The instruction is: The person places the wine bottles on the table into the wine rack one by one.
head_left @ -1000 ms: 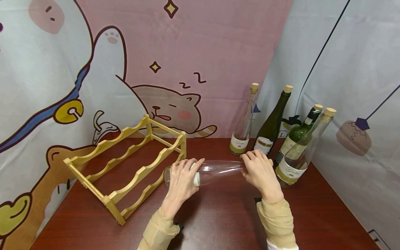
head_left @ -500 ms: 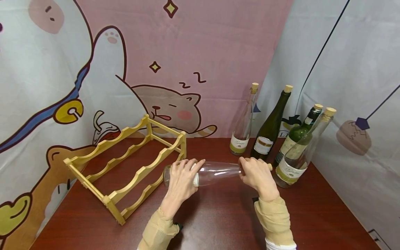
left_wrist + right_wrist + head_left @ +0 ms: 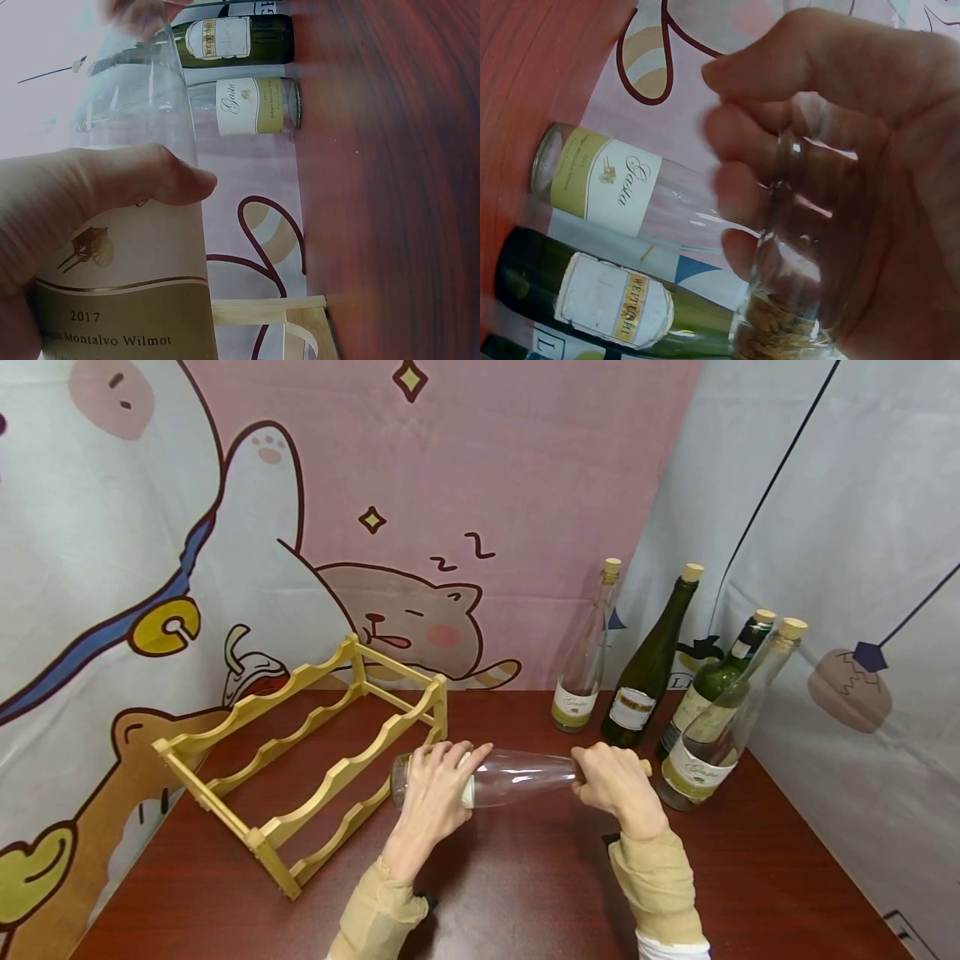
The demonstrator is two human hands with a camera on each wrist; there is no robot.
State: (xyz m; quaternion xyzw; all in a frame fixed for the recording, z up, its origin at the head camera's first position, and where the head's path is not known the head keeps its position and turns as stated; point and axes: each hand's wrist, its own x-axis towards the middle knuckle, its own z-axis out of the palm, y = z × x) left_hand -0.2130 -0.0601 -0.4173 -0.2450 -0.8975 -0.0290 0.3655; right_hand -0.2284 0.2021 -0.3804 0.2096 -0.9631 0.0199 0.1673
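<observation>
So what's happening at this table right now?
A person holds a clear glass bottle on its side above the dark red table. The left hand grips the labelled body end and the right hand grips the corked neck. The bottle's base points toward an empty wooden bottle rack on the left. Four more corked bottles stand at the back right: two clear ones and two dark green ones.
</observation>
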